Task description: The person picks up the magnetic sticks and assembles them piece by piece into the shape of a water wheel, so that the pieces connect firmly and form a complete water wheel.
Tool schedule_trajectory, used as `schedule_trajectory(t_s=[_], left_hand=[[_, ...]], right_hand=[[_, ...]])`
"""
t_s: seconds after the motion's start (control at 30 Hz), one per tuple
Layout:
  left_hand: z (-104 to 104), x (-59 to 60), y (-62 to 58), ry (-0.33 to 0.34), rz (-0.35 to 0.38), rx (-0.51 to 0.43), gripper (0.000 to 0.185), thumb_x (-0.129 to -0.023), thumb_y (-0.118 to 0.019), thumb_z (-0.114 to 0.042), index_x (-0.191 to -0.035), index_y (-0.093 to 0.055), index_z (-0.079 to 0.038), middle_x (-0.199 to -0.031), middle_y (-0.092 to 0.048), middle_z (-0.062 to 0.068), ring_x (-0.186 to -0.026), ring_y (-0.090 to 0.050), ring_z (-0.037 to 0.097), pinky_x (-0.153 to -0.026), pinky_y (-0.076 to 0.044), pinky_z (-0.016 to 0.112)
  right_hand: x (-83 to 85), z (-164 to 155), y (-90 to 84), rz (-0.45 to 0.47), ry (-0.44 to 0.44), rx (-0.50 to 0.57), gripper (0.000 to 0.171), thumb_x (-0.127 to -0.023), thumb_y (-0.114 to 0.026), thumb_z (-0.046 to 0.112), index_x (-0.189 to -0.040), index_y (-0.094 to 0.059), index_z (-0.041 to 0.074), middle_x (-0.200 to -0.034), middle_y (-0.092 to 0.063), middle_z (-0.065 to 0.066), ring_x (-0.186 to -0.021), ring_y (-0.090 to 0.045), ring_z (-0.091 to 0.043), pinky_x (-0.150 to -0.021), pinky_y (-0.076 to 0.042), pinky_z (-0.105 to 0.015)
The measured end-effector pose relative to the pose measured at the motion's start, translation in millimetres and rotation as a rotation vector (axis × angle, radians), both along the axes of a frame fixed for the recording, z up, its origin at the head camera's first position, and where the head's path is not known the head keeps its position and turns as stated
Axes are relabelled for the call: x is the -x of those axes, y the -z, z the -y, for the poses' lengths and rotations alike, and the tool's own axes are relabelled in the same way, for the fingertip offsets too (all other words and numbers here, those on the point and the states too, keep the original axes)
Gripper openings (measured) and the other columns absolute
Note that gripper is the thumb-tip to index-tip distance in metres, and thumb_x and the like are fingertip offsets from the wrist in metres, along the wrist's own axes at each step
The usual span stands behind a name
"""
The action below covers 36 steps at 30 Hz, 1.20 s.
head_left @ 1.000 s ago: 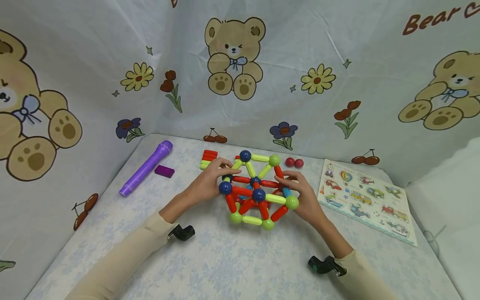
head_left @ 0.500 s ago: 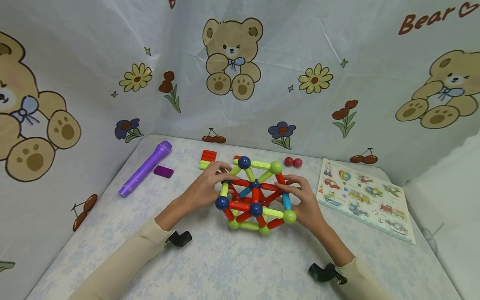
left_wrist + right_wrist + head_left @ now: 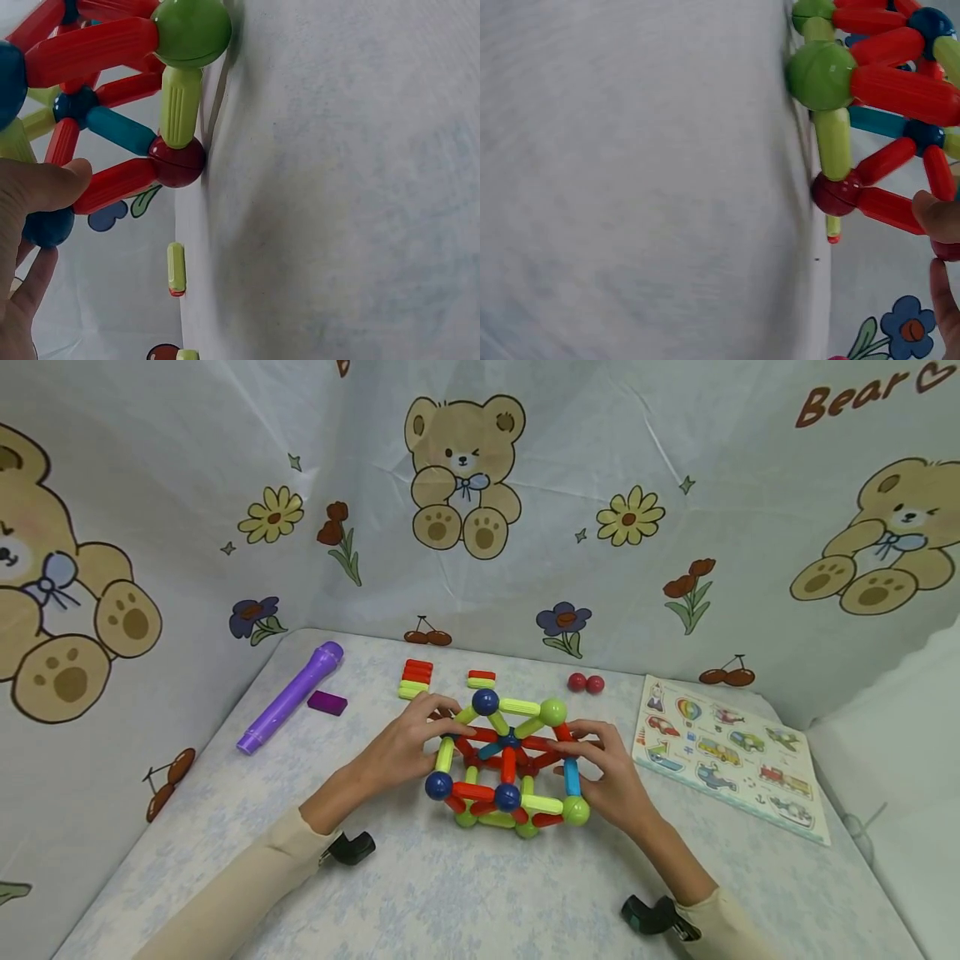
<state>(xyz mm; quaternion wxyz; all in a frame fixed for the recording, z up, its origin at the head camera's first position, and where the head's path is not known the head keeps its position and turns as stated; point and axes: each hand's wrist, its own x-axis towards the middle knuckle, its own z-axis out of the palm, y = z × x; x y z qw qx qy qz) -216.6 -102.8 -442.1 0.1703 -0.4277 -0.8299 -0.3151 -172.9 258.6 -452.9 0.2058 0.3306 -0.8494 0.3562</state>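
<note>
1. Down it comes: over the last second we see the rod-and-ball frame (image 3: pixel 510 760) tip forward and sink lower, nearer to us on the worktop (image 3: pixel 465 893), and a short red-and-green rod pair (image 3: pixel 482 678) behind it is now uncovered.
2. We have the left hand (image 3: pixel 408 743) on the frame's left side, fingers curled round the upper rods; in the left wrist view a fingertip (image 3: pixel 45 187) presses on a red rod.
3. We have the right hand (image 3: pixel 611 768) on the frame's right side, fingers wrapped over the top red rods, thumb by the blue rod.
4. We see the frame's bottom green balls resting on the worktop, about the middle, between the two hands.
5. Both wrist views show a green ball and a dark red ball of the frame against the worktop.
6. Off to the left we spot a purple tube (image 3: pixel 291 697) with a small purple block (image 3: pixel 327 702) just beside it.
7. Behind the left hand sits a stack of red and green rods (image 3: pixel 415 680).
8. Further back, two red balls (image 3: pixel 586 683) touch each other.
9. At the right lies a picture puzzle board (image 3: pixel 731 760), well apart from the frame.
</note>
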Motion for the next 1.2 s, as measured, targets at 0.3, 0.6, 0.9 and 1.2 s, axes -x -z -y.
schedule_trajectory(t_s=[0.3,0.6,0.9,1.2], left_hand=[[8.4,1.8,-3.5,0.045,0.104,0.009,0.04,-0.087,-0.081,0.012,-0.119,-0.071,-0.01,-0.141,-0.058,0.01,-0.135,-0.054,0.027,-0.112,-0.053,0.045],[34.0,46.1,-11.6,-0.195,0.377,0.16,0.041,-0.096,-0.079,0.001,-0.134,-0.067,-0.007,-0.133,-0.068,0.009,-0.126,-0.062,0.028,-0.107,-0.056,0.049],[28.4,86.7,-7.0,-0.324,0.407,0.406,0.034,-0.097,-0.079,-0.004,-0.131,-0.075,-0.007,-0.134,-0.07,0.01,-0.132,-0.058,0.031,-0.116,-0.049,0.05],[38.0,90.9,7.0,-0.34,0.366,0.448,0.027,-0.097,-0.078,-0.001,-0.124,-0.08,-0.006,-0.124,-0.07,0.011,-0.125,-0.06,0.031,-0.109,-0.053,0.048]], right_hand=[[1.9,-15.8,-13.2,0.113,-0.07,-0.018,0.055,-0.075,-0.08,-0.029,-0.107,-0.067,0.014,-0.137,-0.062,-0.011,-0.125,-0.056,-0.022,-0.097,-0.053,-0.015],[17.3,-36.9,-42.2,0.432,-0.2,0.023,0.032,-0.097,-0.063,-0.015,-0.122,-0.051,0.001,-0.133,-0.066,-0.013,-0.12,-0.064,-0.009,-0.099,-0.057,-0.024],[29.1,-30.8,-48.7,0.509,-0.157,0.0,0.029,-0.103,-0.07,0.003,-0.131,-0.063,0.006,-0.125,-0.069,-0.008,-0.116,-0.066,-0.013,-0.1,-0.057,-0.027],[31.3,-18.0,-40.0,0.45,-0.12,-0.001,0.029,-0.099,-0.077,0.004,-0.126,-0.069,0.01,-0.12,-0.074,-0.002,-0.112,-0.07,-0.014,-0.099,-0.059,-0.029]])
